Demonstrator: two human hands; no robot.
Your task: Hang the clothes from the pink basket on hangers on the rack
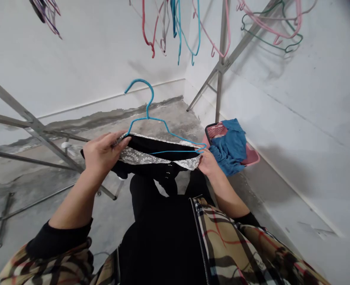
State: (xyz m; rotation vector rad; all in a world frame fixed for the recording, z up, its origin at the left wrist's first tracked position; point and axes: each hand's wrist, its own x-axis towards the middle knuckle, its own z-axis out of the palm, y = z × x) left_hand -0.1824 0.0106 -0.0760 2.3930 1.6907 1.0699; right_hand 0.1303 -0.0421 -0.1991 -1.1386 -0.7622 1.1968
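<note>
- From where I stand, the black garment with white lace along its open edge point(137, 157) hangs between the person's hands, above the bare concrete floor point(175, 118), over the lap.
- The left hand point(102, 152) pinches the garment's left edge, thumb uppermost, at the shoulder of the thin blue hanger point(147, 117); that hanger end is hidden.
- The right hand point(207, 161) grips the garment's right edge, just below the hanger's exposed right end.
- To seat it well, I'd keep the left pinch firm, open the right edge wider and ease that end inside without snagging the lace.
- I'd then level both sides under the hook.
- Count: one garment, one hanger in it, two hands.
- One pink plastic basket point(254, 156) by the right wall's foot, one blue cloth heap point(230, 148) spilling over its near edge.
- Overhead, one red hanger point(143, 27), one green hanger point(281, 49); pink and blue ones overlap too much to count.
</note>
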